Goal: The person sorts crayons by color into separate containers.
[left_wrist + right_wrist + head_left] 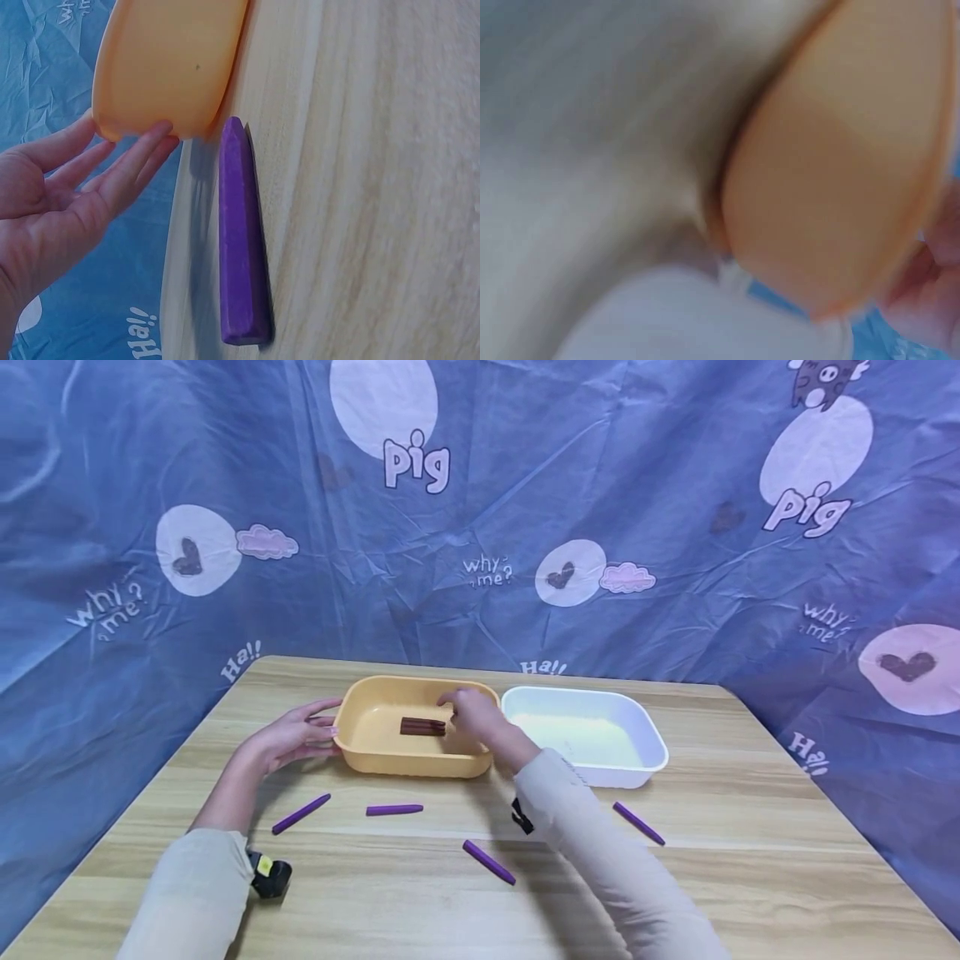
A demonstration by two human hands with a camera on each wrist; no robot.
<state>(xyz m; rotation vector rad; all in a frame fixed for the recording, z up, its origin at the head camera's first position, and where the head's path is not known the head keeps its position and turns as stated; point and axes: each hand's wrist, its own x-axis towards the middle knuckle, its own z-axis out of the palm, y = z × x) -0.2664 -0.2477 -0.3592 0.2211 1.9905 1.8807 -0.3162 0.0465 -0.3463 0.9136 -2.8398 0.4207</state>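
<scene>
A yellow-orange plastic bin [420, 766] stands on the table with several dark brown crayons [422, 727] lying side by side on its floor. My left hand [300, 735] touches the bin's left end with fingers spread and fairly straight; the left wrist view shows these fingers [139, 161] against the orange wall. Over the bin's right side is my right hand [474, 714], its finger and thumb apart, with no object visible between them. In the blurred right wrist view, only part of the right hand [922, 300] shows beside the bin.
A white bin [622, 775] adjoins the orange one on the right. Purple crayons lie scattered on the wood-grain table: one at left [302, 814], others nearer the middle [394, 810] and front [489, 862], another at right [639, 823]. Behind hangs a blue printed cloth [480, 510].
</scene>
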